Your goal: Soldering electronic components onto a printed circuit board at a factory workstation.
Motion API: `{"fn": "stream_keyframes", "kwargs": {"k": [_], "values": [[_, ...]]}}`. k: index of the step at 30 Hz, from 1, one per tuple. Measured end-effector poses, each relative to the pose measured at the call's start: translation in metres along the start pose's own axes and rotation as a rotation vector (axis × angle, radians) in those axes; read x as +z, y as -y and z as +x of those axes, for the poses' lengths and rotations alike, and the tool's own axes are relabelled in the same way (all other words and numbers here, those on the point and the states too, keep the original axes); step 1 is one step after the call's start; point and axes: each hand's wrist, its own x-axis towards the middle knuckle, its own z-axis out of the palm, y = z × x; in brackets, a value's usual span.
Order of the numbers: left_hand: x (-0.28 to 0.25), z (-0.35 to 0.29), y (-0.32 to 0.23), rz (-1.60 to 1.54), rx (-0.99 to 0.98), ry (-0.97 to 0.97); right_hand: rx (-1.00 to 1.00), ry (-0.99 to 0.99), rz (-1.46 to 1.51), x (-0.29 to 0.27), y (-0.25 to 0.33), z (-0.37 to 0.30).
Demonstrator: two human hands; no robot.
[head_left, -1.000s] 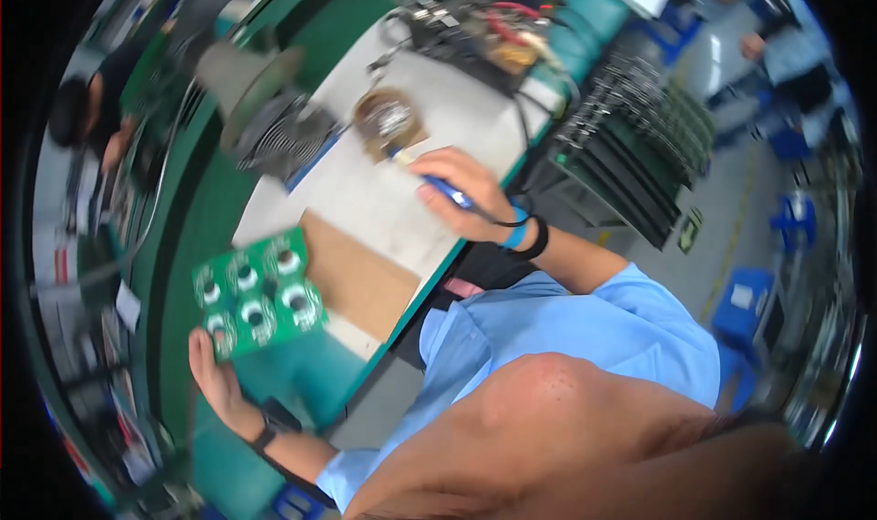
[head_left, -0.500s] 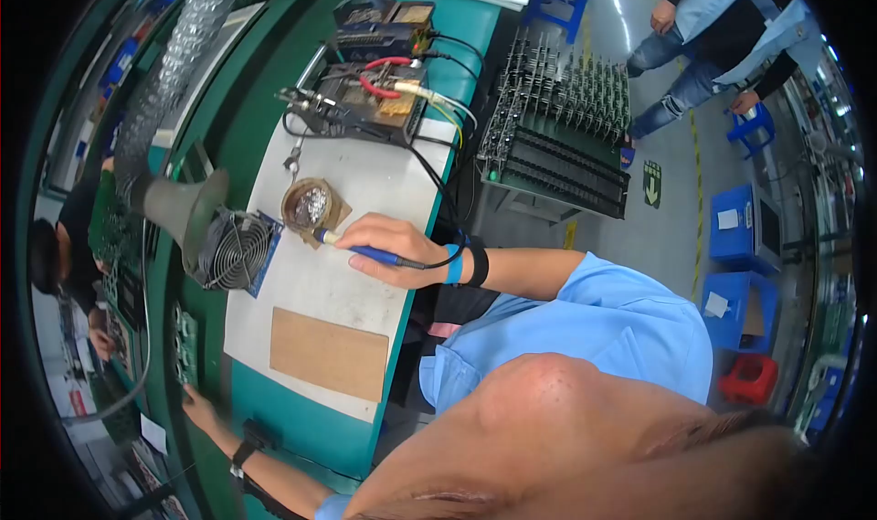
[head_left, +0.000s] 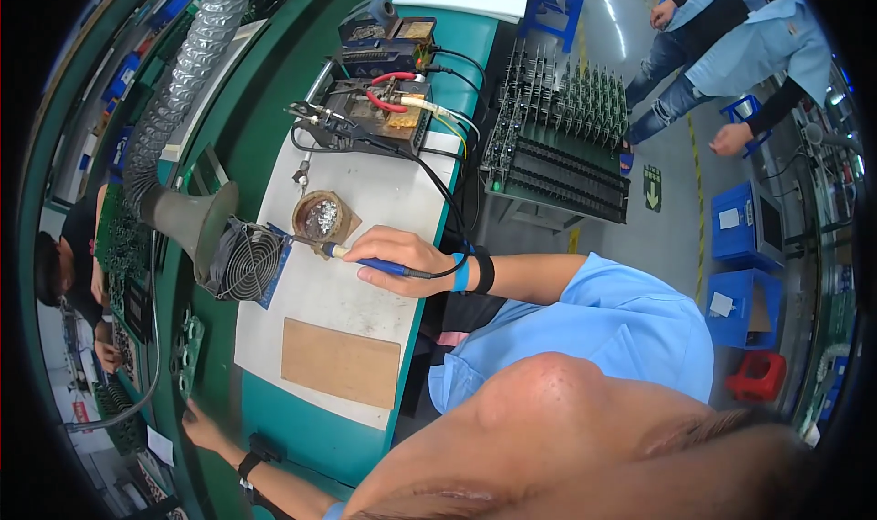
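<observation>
In my right hand (head_left: 397, 260) is a soldering iron (head_left: 382, 266) with a blue handle, its fingers closed around the grip. The iron's tip points left, between a round brown tub (head_left: 322, 217) of silvery metal bits and a small fan (head_left: 247, 262). My left hand (head_left: 210, 430) reaches out at the lower left, fingers stretched toward the near end of a narrow green circuit board (head_left: 189, 355). Whether the fingertips touch that board is hard to tell.
Soldering stations (head_left: 375, 109) with cables stand at the back of the bench. A brown card (head_left: 340, 363) lies on a white sheet (head_left: 365, 310). A fume hose (head_left: 187, 90) hangs left. A rack of boards (head_left: 557, 127) stands right. Other people work nearby.
The view has shifted slightly, moving the bench right in the picture. The left fingertips now sit lower, past the board's near end. The right hand still grips the soldering iron beside the tub.
</observation>
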Motion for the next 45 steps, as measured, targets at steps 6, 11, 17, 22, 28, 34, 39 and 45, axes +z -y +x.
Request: {"fn": "stream_keyframes", "kwargs": {"k": [6,11,17,22,28,34,39,45], "values": [[0.046,0.021,0.056,-0.094,0.125,-0.285,-0.041,-0.020,-0.013,0.001,0.002,0.001],[0.071,-0.006,0.048,-0.268,0.159,-0.240,-0.056,-0.020,-0.057,0.001,-0.003,-0.001],[0.052,-0.016,0.026,-0.480,0.060,-0.265,-0.004,-0.042,-0.042,0.004,-0.001,-0.002],[0.040,-0.033,-0.003,-0.642,0.021,-0.337,0.002,-0.084,-0.048,0.005,-0.002,-0.003],[0.052,-0.036,-0.006,-0.792,0.066,-0.515,0.043,-0.035,-0.038,0.005,0.003,-0.006],[0.025,-0.059,-0.032,-0.455,0.056,-0.272,-0.014,-0.085,-0.054,0.004,0.002,-0.004],[0.027,-0.064,-0.036,-0.457,0.112,-0.227,0.057,-0.335,0.183,-0.034,-0.006,-0.006],[0.022,-0.066,-0.035,-0.445,0.097,-0.254,0.151,-0.615,0.322,-0.173,-0.010,0.089]]}}
